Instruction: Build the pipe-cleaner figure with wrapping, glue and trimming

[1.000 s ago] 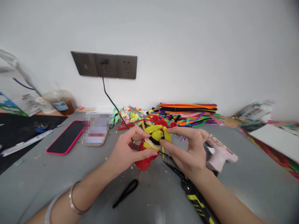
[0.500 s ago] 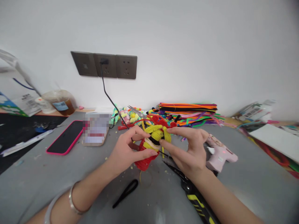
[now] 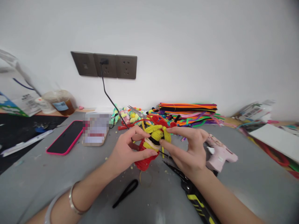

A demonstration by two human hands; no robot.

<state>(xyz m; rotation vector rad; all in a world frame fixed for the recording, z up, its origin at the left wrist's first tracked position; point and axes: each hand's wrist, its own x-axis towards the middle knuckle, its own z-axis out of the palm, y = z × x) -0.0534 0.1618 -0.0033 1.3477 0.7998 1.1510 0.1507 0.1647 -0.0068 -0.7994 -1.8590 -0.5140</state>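
Note:
Both hands hold a small figure (image 3: 153, 141) made of red, yellow and black pipe cleaners, just above the grey table (image 3: 70, 174). My left hand (image 3: 127, 151) grips its red lower body between thumb and fingers. My right hand (image 3: 187, 149) pinches the yellow part at the top right with fingertip and thumb. A bracelet sits on my left wrist. A bent black pipe cleaner (image 3: 126, 193) lies on the table below the figure.
Black-and-yellow pliers (image 3: 193, 196) lie under my right forearm, and a pink glue gun (image 3: 220, 152) sits to its right. A stack of coloured pipe cleaners (image 3: 189, 112) and scissors (image 3: 136, 111) lie by the wall. A pink-cased phone (image 3: 66, 137) rests at left.

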